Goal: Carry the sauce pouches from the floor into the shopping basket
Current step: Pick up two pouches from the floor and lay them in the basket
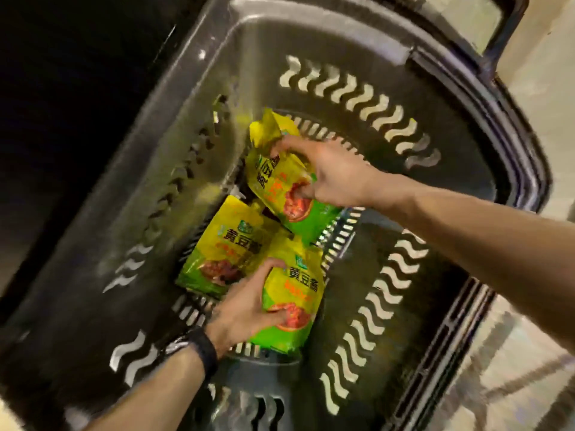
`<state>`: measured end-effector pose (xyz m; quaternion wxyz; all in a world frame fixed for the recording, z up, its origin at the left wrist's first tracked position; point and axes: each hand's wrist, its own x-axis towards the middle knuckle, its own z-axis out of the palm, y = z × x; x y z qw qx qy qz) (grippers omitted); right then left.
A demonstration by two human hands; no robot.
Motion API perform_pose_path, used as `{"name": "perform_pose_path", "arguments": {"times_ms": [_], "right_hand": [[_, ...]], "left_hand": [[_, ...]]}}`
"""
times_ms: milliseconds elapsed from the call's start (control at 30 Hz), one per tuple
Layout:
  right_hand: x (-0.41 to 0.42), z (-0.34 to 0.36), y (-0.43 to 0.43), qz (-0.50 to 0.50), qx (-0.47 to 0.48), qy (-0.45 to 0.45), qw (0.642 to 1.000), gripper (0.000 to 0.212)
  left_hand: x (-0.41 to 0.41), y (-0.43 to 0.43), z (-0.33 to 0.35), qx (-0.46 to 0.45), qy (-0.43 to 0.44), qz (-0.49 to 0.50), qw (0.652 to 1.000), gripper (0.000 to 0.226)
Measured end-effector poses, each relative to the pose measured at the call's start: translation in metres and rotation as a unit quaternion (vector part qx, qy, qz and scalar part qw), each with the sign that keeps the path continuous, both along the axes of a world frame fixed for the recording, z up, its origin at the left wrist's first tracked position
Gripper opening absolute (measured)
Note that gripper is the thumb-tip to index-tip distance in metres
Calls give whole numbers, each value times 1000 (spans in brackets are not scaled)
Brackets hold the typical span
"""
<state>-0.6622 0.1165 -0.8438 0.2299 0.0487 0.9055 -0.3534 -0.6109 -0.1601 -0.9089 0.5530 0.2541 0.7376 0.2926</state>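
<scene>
Three yellow-and-green sauce pouches are inside the shopping basket [149,157], none on the floor as far as the view shows. The upper sauce pouch [280,194] hangs tilted at about 12 o'clock of the basket's slotted bottom. The right hand [333,175] has it from above, fingers curled over the top edge and thumb pressed on the printed face, a closed grip round the pack. The lower sauce pouch [295,290] sits at about 5 o'clock. The left hand [245,309] clasps its left edge, fingers wrapped over the front. Whether either held pouch rests on the bottom yet cannot be told. The third sauce pouch [221,244] lies flat and free at about 8 o'clock, just beside the lower one and partly under it.

The step in hand looks like the set-down: both pouches are well below the rim, over the bottom. The next move probably calls for lowering each into the bare space beside the third pouch, loosening both grips, then lifting the hands clear of the walls.

A black wristband [202,349] circles the left wrist. Pale floor [529,384] shows at 4 o'clock outside the basket.
</scene>
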Motion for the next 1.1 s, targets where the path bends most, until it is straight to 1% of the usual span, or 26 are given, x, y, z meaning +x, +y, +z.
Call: {"name": "perform_pose_path", "arguments": {"times_ms": [100,167,233,300,367,400,433,467,533,567,600,633,667,733,767,833,867,900,967,1000,1100], "right_hand": [[5,-44,3,39,35,-67,996,71],[15,-61,11,19,61,-93,994,73],[20,-68,21,-61,28,-96,993,72],[15,-71,30,-132,-46,-99,985,69],[7,-71,35,-150,-113,-134,973,68],[4,-73,35,-147,-120,-149,970,68],[2,-74,34,-141,-102,-155,972,68],[1,-76,32,-137,-61,-150,977,70],[1,-75,22,-119,70,-110,984,74],[3,-73,16,-96,146,-87,981,78],[5,-71,10,-60,212,-61,973,83],[8,-70,4,-20,256,-34,966,88],[11,-71,0,20,274,-5,962,90],[14,-75,-8,88,259,47,961,83],[16,-79,-11,114,251,59,959,78],[18,-92,-14,145,250,54,956,71],[20,-98,-14,156,255,50,953,67],[23,-105,-13,167,261,55,949,63],[29,-116,-6,183,269,70,943,60],[31,-121,-2,188,274,75,940,60],[36,-131,7,198,281,86,935,62]], "left_hand": [[-1,-10,-18,17,-58,25,998,75],[-2,-10,-20,24,-51,17,998,77],[-3,-11,-17,33,-48,22,998,80],[-6,-9,-12,37,-67,24,997,78],[-13,-5,-7,33,-98,4,995,74],[-17,-2,-4,18,-116,-7,993,75],[-20,3,-1,-4,-121,-20,992,76],[-22,11,1,-26,-110,-37,993,77],[-21,25,7,-81,-31,-108,990,78],[-17,30,12,-118,20,-140,983,76],[-10,32,17,-136,57,-137,980,71],[-3,30,22,-128,81,-113,982,63],[4,28,29,-120,99,-88,984,55],[11,19,43,-112,160,-112,974,54],[12,14,45,-107,205,-129,964,57],[9,12,40,-61,308,-133,940,66],[10,16,32,-30,333,-144,931,71],[9,22,22,-9,357,-182,916,75],[7,31,-9,22,379,-293,878,79],[5,31,-26,27,376,-334,864,78],[-2,18,-64,45,377,-374,846,75]]}}
